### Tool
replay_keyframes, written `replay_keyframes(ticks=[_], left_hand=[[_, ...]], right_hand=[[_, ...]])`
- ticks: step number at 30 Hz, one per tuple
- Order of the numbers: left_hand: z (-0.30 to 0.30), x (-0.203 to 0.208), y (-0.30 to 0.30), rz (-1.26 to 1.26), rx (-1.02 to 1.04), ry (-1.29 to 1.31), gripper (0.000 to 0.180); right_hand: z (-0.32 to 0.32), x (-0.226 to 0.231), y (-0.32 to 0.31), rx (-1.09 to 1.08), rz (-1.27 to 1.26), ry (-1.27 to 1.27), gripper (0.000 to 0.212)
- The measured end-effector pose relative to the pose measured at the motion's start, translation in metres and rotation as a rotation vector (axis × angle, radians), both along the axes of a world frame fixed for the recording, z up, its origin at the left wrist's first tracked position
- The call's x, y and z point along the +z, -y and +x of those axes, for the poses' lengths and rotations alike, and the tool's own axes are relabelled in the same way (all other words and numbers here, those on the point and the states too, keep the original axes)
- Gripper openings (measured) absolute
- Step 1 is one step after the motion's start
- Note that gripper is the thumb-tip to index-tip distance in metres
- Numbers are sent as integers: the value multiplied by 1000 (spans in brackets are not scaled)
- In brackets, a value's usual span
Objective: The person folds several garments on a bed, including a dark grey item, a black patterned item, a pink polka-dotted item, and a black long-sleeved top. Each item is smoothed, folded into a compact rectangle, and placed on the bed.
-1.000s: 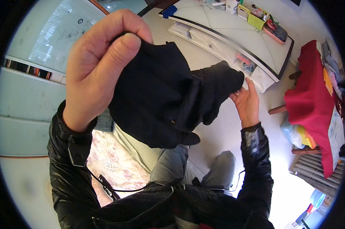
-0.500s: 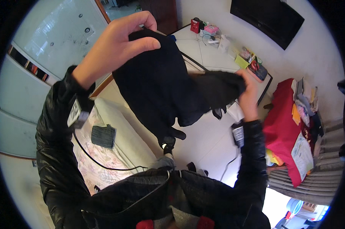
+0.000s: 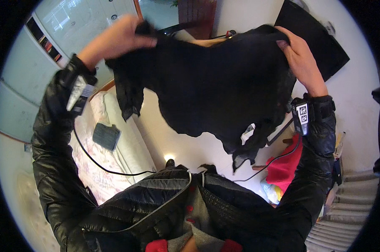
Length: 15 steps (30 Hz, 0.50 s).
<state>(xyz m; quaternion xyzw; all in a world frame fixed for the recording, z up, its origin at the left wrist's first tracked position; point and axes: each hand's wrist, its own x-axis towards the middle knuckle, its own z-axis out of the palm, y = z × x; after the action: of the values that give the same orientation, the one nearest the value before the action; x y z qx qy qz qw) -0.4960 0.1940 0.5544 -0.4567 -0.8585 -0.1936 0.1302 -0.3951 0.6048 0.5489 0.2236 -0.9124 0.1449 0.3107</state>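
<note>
Wrist modules: left module (image 3: 78, 95) and right module (image 3: 301, 115) sit on our jacket (image 3: 53, 143) cuffs, each with a cable (image 3: 108, 170); likely mounted back there to leave our fingers free
Left hand (image 3: 122, 40): blurred, partly closed, thumb in front of the fabric at the upper left corner, fingers behind; we read it as a pinch
Right hand (image 3: 301, 59): curled round the upper right corner, thumb in front, fingers mostly hidden; we see nothing else in it
Black garment (image 3: 219, 80): up in the air in front of us, spread between both hands, off the bed and floor (image 3: 156, 134); we'd say the wide corner hold lets its own weight open it out; loose ends hang at left and lower right, sleeves or legs, can't tell
Bed (image 3: 91, 180): to our left, floral sheet, folded grey-blue cloth (image 3: 106, 136) lying on it, probably parked within reach
Clear bag (image 3: 270, 190): just beside the red cloth (image 3: 282, 174), something yellow in or against it, rest too small to tell
Cabinet (image 3: 20, 88): far left, open slot holds narrow upright items (image 3: 43, 40), maybe books, presumably stood on end to save width
</note>
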Motion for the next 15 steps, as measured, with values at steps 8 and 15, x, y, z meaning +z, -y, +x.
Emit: replay_keyframes(ticks=[8, 15], left_hand=[[9, -15, -9, 190, 81, 396, 21], [27, -60, -20, 278, 385, 440, 37]], right_hand=[[-28, -35, -70, 338, -187, 323, 35], [-59, -72, -84, 417, -379, 776, 30]])
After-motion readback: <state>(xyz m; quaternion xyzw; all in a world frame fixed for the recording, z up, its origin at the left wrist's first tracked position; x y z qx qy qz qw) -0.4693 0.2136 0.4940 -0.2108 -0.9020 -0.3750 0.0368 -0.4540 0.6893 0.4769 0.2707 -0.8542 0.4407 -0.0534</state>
